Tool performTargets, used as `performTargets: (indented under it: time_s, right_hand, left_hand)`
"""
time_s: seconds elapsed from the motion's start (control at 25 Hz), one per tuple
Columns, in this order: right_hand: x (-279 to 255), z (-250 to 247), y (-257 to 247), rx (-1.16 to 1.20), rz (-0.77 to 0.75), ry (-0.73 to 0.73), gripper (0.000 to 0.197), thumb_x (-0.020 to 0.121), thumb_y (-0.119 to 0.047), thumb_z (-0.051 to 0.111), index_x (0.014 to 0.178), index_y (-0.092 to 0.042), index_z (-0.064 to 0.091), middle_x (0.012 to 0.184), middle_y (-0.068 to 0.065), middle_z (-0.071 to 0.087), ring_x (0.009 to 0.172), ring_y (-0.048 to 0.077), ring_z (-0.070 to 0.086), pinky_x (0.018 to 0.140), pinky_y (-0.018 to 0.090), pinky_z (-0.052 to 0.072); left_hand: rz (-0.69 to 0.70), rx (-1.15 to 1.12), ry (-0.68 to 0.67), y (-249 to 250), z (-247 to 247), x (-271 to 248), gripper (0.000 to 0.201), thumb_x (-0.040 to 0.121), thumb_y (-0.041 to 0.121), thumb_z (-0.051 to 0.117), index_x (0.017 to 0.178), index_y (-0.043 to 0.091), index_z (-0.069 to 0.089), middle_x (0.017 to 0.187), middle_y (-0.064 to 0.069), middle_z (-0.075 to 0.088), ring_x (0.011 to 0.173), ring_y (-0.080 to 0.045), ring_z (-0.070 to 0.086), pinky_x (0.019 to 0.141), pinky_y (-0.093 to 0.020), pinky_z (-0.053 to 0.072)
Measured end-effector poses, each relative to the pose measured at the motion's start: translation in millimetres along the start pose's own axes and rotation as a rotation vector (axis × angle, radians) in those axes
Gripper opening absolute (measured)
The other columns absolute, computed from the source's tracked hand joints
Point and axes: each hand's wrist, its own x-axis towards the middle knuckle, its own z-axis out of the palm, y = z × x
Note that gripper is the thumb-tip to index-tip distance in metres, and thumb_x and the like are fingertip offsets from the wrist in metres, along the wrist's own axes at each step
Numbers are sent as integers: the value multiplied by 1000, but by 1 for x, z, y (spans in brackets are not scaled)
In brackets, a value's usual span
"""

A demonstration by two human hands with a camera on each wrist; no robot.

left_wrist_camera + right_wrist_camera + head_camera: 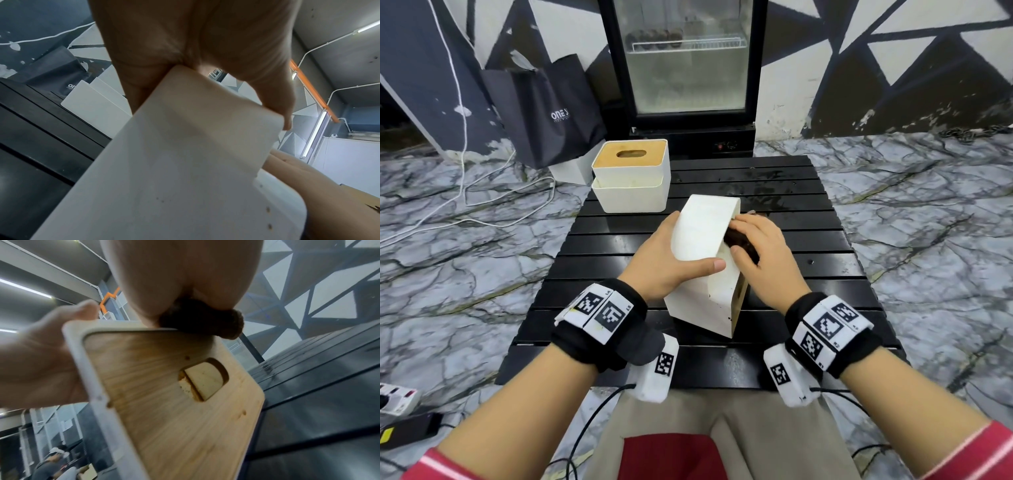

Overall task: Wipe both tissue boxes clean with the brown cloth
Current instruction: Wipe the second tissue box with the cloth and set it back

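A white tissue box (pixel 705 260) with a wooden slotted lid (pixel 174 394) is tipped on its side in the middle of the black slatted table (pixel 808 274), lid facing right. My left hand (pixel 667 260) grips its white side (pixel 185 162), thumb across the near face. My right hand (pixel 760 253) presses the dark brown cloth (pixel 739 240) (pixel 201 321) against the lid's upper edge, fingers curled round it. The second white tissue box (pixel 631 174), wooden lid up, stands upright at the table's far left corner.
A black glass-door fridge (pixel 688 68) stands behind the table. A black shopping bag (pixel 548 109) leans left of it, and white cables (pixel 482 192) trail over the marble floor. A power strip (pixel 397 397) lies at the lower left.
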Motion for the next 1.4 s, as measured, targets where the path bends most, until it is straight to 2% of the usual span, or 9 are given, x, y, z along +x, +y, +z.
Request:
performTargets:
  time_s: [0.2,0.36,0.56,0.8,0.96,1.16,1.24,1.32,1.4]
  right_hand:
    - [2,-7,4,6,-34,-66,36,88,-14,49,124,-12,52,127,-2,47,119,3,31,104,12,17]
    - [20,-7,11,-28,15,-68,38,87,-16,47,124,-13,52,129,2,49,123,19,37,108,38,28]
    - [-4,-9,2,-21,-78,-57,35,87,-10,49,122,-13,54,121,-6,48,115,-2,29,101,10,16]
    - [-17,-23,15,67,54,27,35,86,-3,51,116,-19,57,117,-10,50,113,11,45,99,22,32]
    - [-29,-35,10,156,151,82,34,83,-2,55,106,-25,60,108,-8,58,97,-11,49,84,-1,32]
    - [-39,-30,-18,203,46,116,33,74,-4,62,98,-26,58,101,-10,56,97,-5,51,85,3,34]
    - [-40,-25,-28,188,-15,97,32,70,-7,62,99,-20,58,101,-7,54,96,-2,50,86,4,34]
    - [-41,-17,-32,165,-16,52,34,71,-7,64,102,-16,57,102,-8,51,95,-5,47,87,4,33]
    - [-44,-9,-32,123,-35,14,35,72,-11,64,105,-14,57,107,-8,52,99,-5,46,89,3,32]
  left_hand:
    - [15,-2,-29,3,-2,0,86,46,63,70,122,41,38,116,25,51,106,10,48,81,-14,39]
    - [-5,-13,-18,2,-1,0,85,44,63,71,119,43,37,116,24,51,106,8,48,82,-15,40]
    - [-17,6,-1,1,0,1,85,43,65,68,119,41,37,113,25,51,106,6,48,83,-16,41]
    - [-31,6,6,0,-1,0,84,43,64,69,119,37,42,115,18,55,107,-2,52,86,-21,45]
    - [-29,2,19,-2,0,2,88,45,63,72,123,32,45,118,13,57,110,-9,54,94,-33,46]
    - [-30,13,55,8,4,4,82,43,67,67,114,30,48,108,17,57,105,-5,55,83,-20,45]
    - [-21,33,91,12,2,4,77,53,70,63,115,27,51,111,14,59,107,-10,57,80,-18,43]
    - [-47,52,147,14,0,4,76,72,60,66,132,19,46,126,6,56,118,-16,52,89,-22,40]
    - [-63,98,141,15,0,5,68,77,50,70,131,15,47,117,10,55,112,-14,53,83,-21,40]
